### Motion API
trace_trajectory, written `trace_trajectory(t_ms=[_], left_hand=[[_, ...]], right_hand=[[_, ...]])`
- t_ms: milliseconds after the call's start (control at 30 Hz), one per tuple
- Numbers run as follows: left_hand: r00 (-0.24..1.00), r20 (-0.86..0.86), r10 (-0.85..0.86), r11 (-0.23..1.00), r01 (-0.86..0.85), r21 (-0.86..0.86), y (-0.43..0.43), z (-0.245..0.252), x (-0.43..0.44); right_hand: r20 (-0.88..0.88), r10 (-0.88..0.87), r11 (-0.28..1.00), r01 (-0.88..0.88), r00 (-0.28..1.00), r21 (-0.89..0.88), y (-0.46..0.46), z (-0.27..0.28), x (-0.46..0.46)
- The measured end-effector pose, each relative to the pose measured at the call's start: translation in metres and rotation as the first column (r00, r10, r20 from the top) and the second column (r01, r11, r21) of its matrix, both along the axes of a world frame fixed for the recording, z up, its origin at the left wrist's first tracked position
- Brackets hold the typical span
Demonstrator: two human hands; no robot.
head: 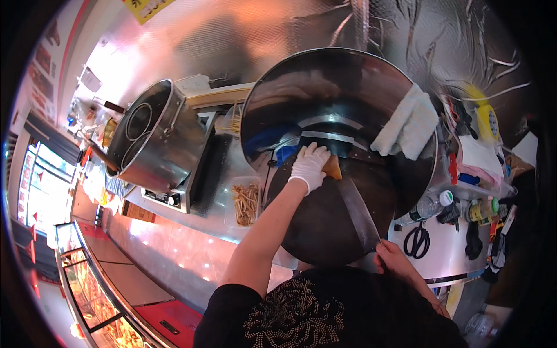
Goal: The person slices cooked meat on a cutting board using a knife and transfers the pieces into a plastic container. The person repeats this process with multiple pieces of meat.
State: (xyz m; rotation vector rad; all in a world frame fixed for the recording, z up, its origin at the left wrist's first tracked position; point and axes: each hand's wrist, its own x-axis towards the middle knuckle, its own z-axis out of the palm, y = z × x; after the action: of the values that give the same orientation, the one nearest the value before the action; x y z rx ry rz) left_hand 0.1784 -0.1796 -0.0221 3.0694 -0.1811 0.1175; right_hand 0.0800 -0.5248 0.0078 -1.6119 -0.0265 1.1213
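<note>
My left hand (310,167), in a thin white glove, reaches across a round dark board (322,222) and rests on a brownish-yellow piece of food (333,168), whose right part shows beside the fingers. My right hand (389,256), bare, grips the near end of a long, broad knife (359,211); its handle is mostly hidden in the fist. The blade lies slanted over the board, with its far end close to the food. Behind the board stands a large shiny metal bowl (322,87), a white cloth (407,122) draped over its right rim.
To the left, a deep steel pot (161,143) stands by a cooker (182,195). A plastic tub of brownish strips (246,203) sits left of the board. Black-handled scissors (416,241), a plastic bottle (428,206) and a yellow-labelled bottle (482,209) lie at right. A glass food display (93,287) is lower left.
</note>
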Motion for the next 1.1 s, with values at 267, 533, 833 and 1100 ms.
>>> trace_trajectory(t_ms=[267, 533, 833, 1100], left_hand=[[0.991, 0.050, -0.127, 0.992, 0.127, 0.010, -0.001, 0.009, -0.042], [0.986, 0.015, 0.163, 0.975, -0.159, -0.156, -0.064, 0.001, -0.172], [0.914, 0.373, 0.160, 0.946, -0.035, -0.321, -0.080, -0.010, -0.193], [0.926, 0.322, 0.198, 0.833, 0.014, -0.553, -0.081, -0.037, -0.178]], right_hand=[[-0.021, -0.024, 0.999, 0.024, 1.000, 0.031, 0.000, -0.007, -0.002], [0.178, 0.234, 0.967, -0.209, 0.956, -0.148, 0.036, 0.019, -0.008], [0.500, 0.641, 0.765, -0.432, 0.582, -0.478, 0.042, 0.039, -0.003], [0.476, 0.737, 0.671, -0.437, 0.481, -0.599, 0.035, 0.005, -0.012]])
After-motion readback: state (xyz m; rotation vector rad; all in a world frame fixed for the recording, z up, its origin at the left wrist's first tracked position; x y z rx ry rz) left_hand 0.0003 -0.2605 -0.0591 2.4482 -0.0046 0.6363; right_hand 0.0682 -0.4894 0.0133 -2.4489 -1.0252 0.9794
